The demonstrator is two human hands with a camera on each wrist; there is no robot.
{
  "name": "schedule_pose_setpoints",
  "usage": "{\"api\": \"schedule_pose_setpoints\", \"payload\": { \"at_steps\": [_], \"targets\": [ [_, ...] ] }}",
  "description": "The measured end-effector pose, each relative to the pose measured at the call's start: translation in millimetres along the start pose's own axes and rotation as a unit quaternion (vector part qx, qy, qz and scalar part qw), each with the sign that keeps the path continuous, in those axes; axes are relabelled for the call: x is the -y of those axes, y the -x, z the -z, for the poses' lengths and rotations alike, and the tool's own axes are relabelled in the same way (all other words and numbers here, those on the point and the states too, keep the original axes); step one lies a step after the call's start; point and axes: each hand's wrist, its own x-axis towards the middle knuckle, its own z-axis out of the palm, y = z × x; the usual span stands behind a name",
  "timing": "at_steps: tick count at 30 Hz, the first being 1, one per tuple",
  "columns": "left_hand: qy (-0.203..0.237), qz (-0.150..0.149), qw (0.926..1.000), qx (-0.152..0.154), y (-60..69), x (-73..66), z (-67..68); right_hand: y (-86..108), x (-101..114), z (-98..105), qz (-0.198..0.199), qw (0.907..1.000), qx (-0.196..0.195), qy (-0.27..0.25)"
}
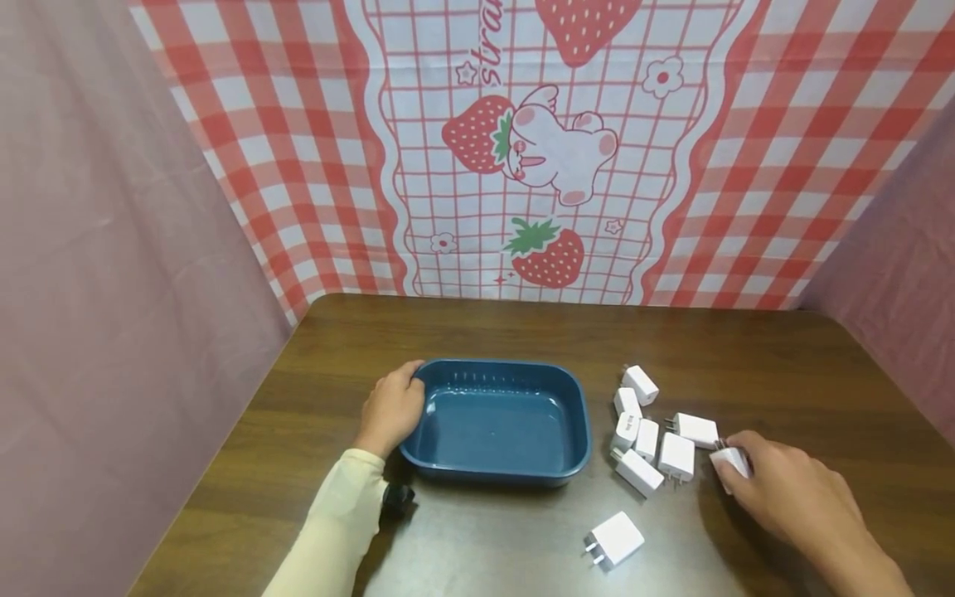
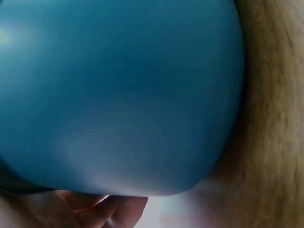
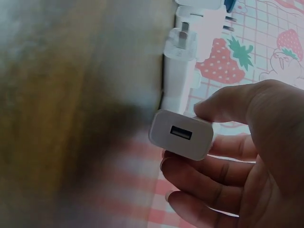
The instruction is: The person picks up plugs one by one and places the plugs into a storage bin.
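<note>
My left hand (image 1: 393,408) grips the left end of a blue rectangular basin (image 1: 492,476), which has nothing in it. In the left wrist view the basin's outer wall (image 2: 123,95) fills most of the picture, with fingers (image 2: 128,211) at its lower edge. On the right, my right hand (image 1: 794,489) pinches a white USB charger (image 1: 731,464) between thumb and fingers. Its USB port faces the right wrist camera on the charger (image 3: 180,134). Left of that hand lies a group of several white chargers (image 1: 676,456), some with metal prongs showing.
A single white charger (image 1: 616,539) lies apart, nearer the front of the brown wooden table (image 1: 298,497). A strawberry-patterned cloth (image 1: 552,166) hangs behind the table's back edge. Pink curtains (image 1: 134,290) hang at both sides. Something small and black (image 1: 399,497) sits by the left wrist.
</note>
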Motion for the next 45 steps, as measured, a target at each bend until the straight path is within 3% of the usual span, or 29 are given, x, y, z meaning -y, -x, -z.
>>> {"api": "schedule_pose_setpoints", "payload": {
  "at_steps": [9, 14, 23, 35, 45],
  "targets": [
    [0.008, 0.002, 1.0, -0.004, -1.2, 1.0, 0.7, -8.9, 4, 11, -0.009, 0.9989, -0.037, -0.028],
    [0.009, 0.004, 0.9999, -0.005, -1.3, 2.7, 1.0, -16.8, 14, 13, 0.001, 0.9956, -0.075, -0.056],
    [0.012, 0.006, 0.9999, -0.009, -2.5, 2.1, -1.4, -32.2, 33, 22, 0.029, 0.9918, -0.094, -0.082],
    [0.035, 0.011, 0.9993, -0.002, -2.0, 0.6, -1.8, -41.9, 50, 27, 0.044, 0.9909, -0.091, -0.09],
    [0.05, 0.03, 0.9983, -0.01, -0.7, 3.6, -0.9, -53.2, 81, 27, 0.044, 0.9909, -0.079, -0.099]
  ]
}}
